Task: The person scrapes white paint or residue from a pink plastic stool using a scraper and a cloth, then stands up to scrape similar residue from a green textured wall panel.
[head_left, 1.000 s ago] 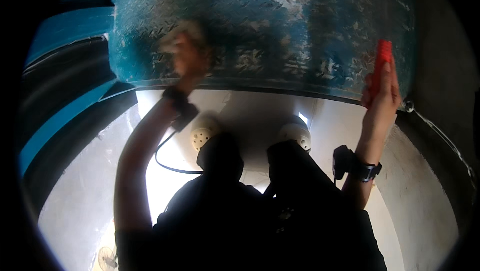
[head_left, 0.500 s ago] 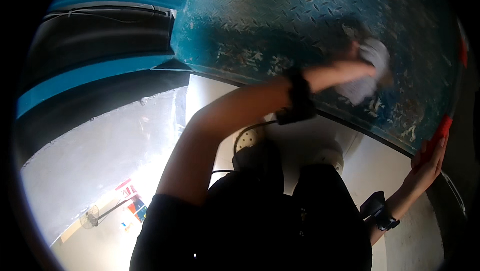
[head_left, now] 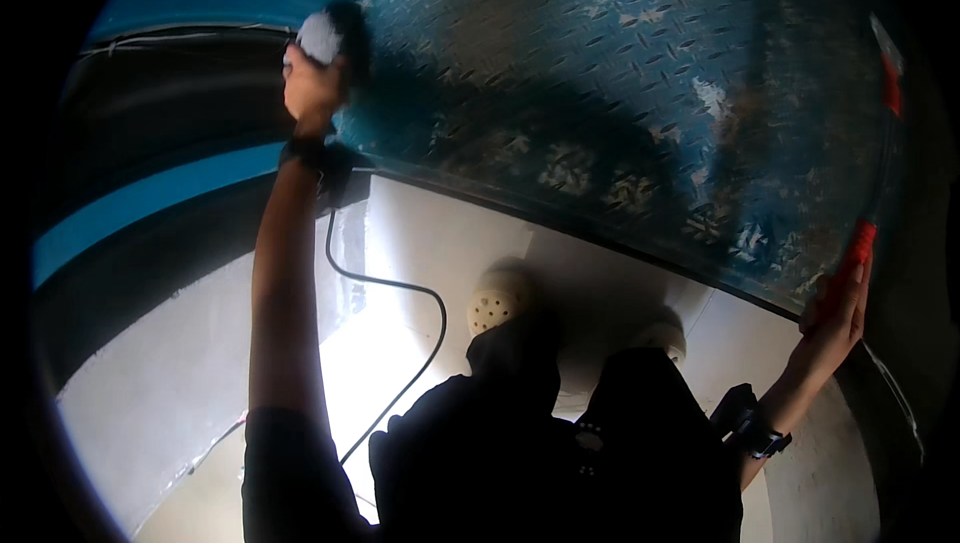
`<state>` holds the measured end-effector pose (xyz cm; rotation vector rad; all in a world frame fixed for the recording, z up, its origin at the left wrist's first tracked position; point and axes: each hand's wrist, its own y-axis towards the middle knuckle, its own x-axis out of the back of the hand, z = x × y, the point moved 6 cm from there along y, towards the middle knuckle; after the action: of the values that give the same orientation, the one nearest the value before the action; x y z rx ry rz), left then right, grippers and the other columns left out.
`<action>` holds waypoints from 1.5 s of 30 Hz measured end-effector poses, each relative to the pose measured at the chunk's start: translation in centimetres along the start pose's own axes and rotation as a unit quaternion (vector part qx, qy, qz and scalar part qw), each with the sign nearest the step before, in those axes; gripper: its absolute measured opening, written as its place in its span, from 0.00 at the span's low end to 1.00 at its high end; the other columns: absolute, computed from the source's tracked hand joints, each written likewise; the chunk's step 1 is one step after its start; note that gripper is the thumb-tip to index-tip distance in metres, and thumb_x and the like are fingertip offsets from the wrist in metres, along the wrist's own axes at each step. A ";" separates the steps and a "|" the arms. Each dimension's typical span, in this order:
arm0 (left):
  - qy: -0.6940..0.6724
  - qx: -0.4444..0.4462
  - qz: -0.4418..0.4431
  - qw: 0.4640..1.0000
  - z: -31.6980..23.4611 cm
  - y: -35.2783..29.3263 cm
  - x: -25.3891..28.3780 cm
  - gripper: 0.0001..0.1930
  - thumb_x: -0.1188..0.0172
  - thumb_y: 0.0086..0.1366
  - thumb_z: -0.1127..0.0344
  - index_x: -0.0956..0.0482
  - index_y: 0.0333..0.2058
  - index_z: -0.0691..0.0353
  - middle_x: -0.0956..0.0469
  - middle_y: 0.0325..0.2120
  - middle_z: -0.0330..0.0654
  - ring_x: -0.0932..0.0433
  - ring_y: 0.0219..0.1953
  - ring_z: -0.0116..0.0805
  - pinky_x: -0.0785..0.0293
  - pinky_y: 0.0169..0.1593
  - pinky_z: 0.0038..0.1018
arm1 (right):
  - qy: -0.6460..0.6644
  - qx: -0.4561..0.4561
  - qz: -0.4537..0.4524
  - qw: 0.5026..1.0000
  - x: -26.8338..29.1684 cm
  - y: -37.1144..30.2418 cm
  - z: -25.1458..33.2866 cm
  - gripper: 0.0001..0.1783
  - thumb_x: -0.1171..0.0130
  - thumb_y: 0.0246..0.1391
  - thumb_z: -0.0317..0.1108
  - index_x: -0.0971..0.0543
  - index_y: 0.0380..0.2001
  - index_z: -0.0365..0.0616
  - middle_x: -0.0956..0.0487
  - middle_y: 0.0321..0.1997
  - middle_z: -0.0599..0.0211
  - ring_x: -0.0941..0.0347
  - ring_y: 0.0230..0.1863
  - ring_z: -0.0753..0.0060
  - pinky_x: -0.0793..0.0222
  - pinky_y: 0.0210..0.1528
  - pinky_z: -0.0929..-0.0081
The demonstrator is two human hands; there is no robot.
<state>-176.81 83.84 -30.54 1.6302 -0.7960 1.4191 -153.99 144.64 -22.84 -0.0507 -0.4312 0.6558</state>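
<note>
My left hand [head_left: 312, 93] is closed around a crumpled light-grey cloth [head_left: 320, 37], at the left edge of a worn blue-green metal plate [head_left: 600, 73] with a raised diamond tread. Whether the cloth touches the plate there, I cannot tell. Off the plate's right side, my right hand [head_left: 838, 321] lies closed against a red grip [head_left: 858, 248]. That grip belongs to a long dark bar [head_left: 884, 168], which has a second red section and a pale far end. Part of the grip is hidden by the fingers.
Blue beams [head_left: 170, 183] with dark gaps between them run off to the left. Thin pale cables [head_left: 190, 33] lie along one beam. My feet, in cream perforated clogs [head_left: 492, 311], stand on a pale floor [head_left: 420, 208] below the plate. A black cord [head_left: 440, 318] hangs from my left wrist.
My left hand has swept the cloth from the plate's right part across to its left edge, and that arm has straightened. My right hand stays on the red grip.
</note>
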 end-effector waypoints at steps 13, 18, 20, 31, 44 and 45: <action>0.037 0.100 0.189 0.976 -2.3 -4.1 -9.3 0.46 0.47 0.49 0.35 0.46 0.55 0.69 0.29 0.46 0.58 0.26 0.46 0.52 0.29 0.46 0.37 | -0.044 0.006 -0.006 0.999 1.3 1.5 -1.0 0.24 0.53 0.60 0.44 0.33 0.56 0.47 0.29 0.18 0.75 0.44 0.11 0.90 0.53 0.11 0.90; 0.286 -0.548 0.072 0.783 -23.1 -16.3 -7.5 0.39 0.41 0.50 0.40 0.37 0.51 0.67 0.30 0.45 0.52 0.27 0.43 0.53 0.28 0.43 0.42 | -0.042 -0.064 0.011 0.997 0.3 1.4 -1.4 0.26 0.51 0.58 0.48 0.33 0.57 0.48 0.29 0.17 0.72 0.42 0.11 0.88 0.51 0.12 0.90; -0.033 -0.458 0.302 0.835 -31.5 -22.3 -5.8 0.34 0.39 0.50 0.48 0.35 0.48 0.67 0.28 0.43 0.52 0.26 0.43 0.49 0.27 0.44 0.40 | -0.009 -0.064 0.029 0.997 0.1 1.4 -1.0 0.26 0.51 0.58 0.48 0.33 0.56 0.48 0.29 0.17 0.73 0.43 0.11 0.88 0.51 0.11 0.89; -0.468 -0.289 0.550 0.629 -46.2 -34.1 -2.0 0.45 0.35 0.38 0.50 0.40 0.50 0.78 0.29 0.43 0.62 0.27 0.46 0.50 0.30 0.49 0.32 | 0.021 -0.017 -0.061 0.998 5.8 2.5 -3.3 0.24 0.51 0.59 0.43 0.33 0.56 0.46 0.30 0.17 0.72 0.43 0.12 0.89 0.52 0.12 0.90; -0.516 -0.070 0.399 0.755 -27.0 -14.2 -1.1 0.29 0.39 0.51 0.55 0.31 0.47 0.71 0.25 0.37 0.50 0.24 0.36 0.38 0.28 0.38 0.27 | 0.082 -0.027 0.069 0.994 1.4 1.7 -1.1 0.26 0.49 0.57 0.47 0.33 0.56 0.49 0.28 0.20 0.71 0.42 0.12 0.87 0.51 0.12 0.89; -0.499 -0.060 0.383 0.775 -25.8 -13.2 -1.5 0.31 0.38 0.51 0.54 0.32 0.47 0.72 0.25 0.38 0.51 0.24 0.36 0.40 0.28 0.39 0.28 | 0.086 -0.031 0.078 0.993 1.3 1.6 -1.2 0.25 0.49 0.57 0.46 0.32 0.56 0.48 0.29 0.20 0.72 0.42 0.13 0.88 0.50 0.12 0.89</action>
<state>-177.76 112.74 -33.33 2.0247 -2.3201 0.7964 -153.55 146.78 -23.72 -0.2005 -0.2835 0.7858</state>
